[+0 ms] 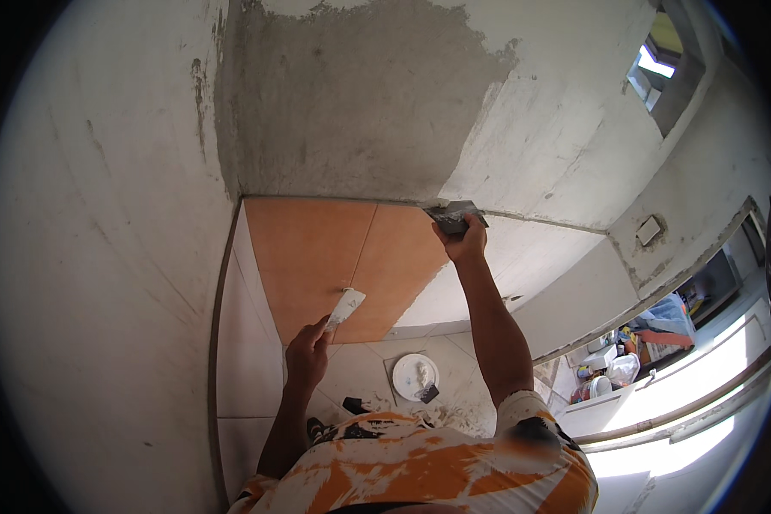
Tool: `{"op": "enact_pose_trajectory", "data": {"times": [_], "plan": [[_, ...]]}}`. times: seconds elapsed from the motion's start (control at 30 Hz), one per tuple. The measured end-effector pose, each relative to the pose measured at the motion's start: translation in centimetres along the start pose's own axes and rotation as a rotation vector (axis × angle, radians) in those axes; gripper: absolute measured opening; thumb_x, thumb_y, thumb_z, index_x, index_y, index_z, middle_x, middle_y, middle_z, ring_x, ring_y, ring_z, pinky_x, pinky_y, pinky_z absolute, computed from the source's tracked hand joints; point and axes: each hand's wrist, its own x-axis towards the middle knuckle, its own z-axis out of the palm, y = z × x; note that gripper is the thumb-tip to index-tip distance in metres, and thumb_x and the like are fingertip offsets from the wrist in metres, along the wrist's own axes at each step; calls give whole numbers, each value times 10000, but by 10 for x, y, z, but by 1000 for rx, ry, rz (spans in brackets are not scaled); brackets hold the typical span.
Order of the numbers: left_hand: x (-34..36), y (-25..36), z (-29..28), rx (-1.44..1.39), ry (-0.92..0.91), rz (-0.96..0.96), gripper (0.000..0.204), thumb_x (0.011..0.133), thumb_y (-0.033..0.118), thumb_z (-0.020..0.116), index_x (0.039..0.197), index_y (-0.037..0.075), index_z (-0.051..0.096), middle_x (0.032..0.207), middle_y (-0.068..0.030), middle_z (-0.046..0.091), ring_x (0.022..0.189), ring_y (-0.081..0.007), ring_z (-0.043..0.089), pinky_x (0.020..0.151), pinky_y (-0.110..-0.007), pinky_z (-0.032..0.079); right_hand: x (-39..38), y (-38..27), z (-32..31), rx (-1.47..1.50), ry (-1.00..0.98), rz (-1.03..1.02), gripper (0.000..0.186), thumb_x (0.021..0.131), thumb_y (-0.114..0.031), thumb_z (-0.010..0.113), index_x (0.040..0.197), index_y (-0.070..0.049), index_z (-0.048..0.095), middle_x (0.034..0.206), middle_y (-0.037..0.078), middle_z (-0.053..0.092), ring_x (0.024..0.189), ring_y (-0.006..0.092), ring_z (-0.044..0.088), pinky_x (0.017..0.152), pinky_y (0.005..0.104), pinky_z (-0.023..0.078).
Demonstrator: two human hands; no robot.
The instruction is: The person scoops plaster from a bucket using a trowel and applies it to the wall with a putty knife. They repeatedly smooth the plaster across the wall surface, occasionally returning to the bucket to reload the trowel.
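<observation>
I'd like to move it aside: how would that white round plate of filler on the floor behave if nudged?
The white plate looks flat and low, so it would probably slide, not tip. The lump of filler on it probably adds weight. A small dark scraper at its rim might slip off.

Dark trowel [454, 216] against wall (white-smeared putty knife [346, 306] lower).

Pale plastered walls [103, 257], grey cement patch [351, 94], orange tiles [334, 257], bright window [660, 60].

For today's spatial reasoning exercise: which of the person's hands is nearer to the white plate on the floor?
Left. The left hand, holding a small putty knife, hangs just up and left of the white plate. The right hand is raised higher, pressing a scraper against the wall's edge.
</observation>
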Motion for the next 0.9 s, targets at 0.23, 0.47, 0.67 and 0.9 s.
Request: {"op": "enact_pose_trajectory", "data": {"times": [0.23, 0.47, 0.67, 0.9], "plan": [[-61, -50, -11, -188, 60, -241, 339, 953, 139, 593, 1263, 15, 648, 908, -110, 661, 789, -175, 621, 721, -315, 500, 49, -18, 60, 55, 120, -71, 351, 1000, -92, 384, 1260, 120, 280, 1260, 311, 448, 1114, 495, 561, 911, 683, 560], [-101, -68, -21, -331, 148, -416, 230, 953, 134, 577, 1057, -57, 653, 714, -19, 565, 621, -68, 489, 571, -246, 429, 40, -173, 212, -167, 57, -121, 460, 1026, -196, 406, 1285, 177, 328, 1237, 353, 467, 1064, 522, 592, 755, 532, 660], [-100, -63, -17, -356, 126, -402, 235, 960, 133, 573, 1077, -57, 647, 719, -22, 571, 615, -72, 496, 554, -244, 429, -24, -262, 329, -434, 46, -359, 569, 1020, -282, 487, 1330, 161, 310, 1242, 393, 431, 1062, 563, 586, 714, 528, 674], [-100, -53, -26, -360, 33, -447, 365, 957, 142, 558, 1275, -22, 629, 789, -71, 618, 658, -113, 547, 619, -285, 477, -55, -193, 233, -265, -453, -477, 443, 963, -56, 432, 1357, 117, 328, 1393, 304, 423, 1252, 496, 500, 966, 652, 555]]}}
